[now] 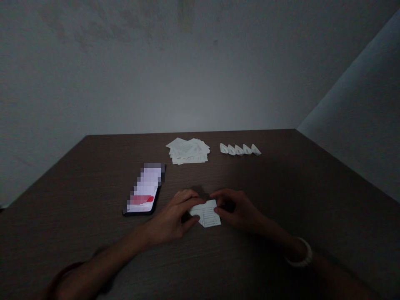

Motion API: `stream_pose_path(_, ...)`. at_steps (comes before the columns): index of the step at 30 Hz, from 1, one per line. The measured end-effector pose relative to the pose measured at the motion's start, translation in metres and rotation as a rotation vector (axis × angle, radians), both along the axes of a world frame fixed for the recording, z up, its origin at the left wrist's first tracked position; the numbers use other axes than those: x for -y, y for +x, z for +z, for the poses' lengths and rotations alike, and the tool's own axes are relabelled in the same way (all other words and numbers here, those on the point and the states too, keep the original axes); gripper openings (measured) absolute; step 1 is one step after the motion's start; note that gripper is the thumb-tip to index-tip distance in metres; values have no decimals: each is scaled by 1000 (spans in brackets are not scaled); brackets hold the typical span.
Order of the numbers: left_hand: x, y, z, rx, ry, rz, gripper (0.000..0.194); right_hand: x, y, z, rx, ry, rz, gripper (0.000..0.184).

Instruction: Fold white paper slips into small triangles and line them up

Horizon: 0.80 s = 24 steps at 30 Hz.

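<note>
A small sheet of printed paper [210, 213] with a folded lower-left corner is between my hands, close to the table top. My left hand [178, 214] grips its left side, thumb at the lower edge and fingers along the upper one. On the right side, my right hand [239, 208] pinches the paper's edge between thumb and fingers. Lines of print show on the paper's face. Part of its left side is hidden under my left fingers.
Left of my hands lies a phone [144, 189] with a lit, blurred screen. Farther back are a loose pile of printed paper sheets [189, 151] and a row of several small folded paper pieces [239, 150]. The dark wooden table [93, 166] meets a grey wall [193, 83].
</note>
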<state>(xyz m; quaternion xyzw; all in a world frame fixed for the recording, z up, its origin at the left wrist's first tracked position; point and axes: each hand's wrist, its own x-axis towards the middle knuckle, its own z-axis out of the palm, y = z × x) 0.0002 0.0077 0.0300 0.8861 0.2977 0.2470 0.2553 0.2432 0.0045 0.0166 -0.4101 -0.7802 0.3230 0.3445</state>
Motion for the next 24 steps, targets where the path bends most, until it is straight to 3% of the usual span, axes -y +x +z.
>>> stream_pose_path(2,0,0,-1,-10,69,18,37,1,-2,0,-36,-75,-19,29)
stream_pose_path(6,4,0,0,-32,238,57,10,2,-4,4,-96,-191,-93,22)
stream_pose_path(11,10,4,0,-134,519,30,20,1,-7,5,-229,-286,-205,20)
stream_pose_path(16,9,6,1,-117,704,43,10,2,-9,3,-283,-347,-188,24)
stream_pose_path(20,8,7,6,7,607,81,14,2,0,9,-215,-245,-212,23)
stream_pose_path(24,10,13,11,313,162,366,10,1,7,16,-179,-52,-86,30)
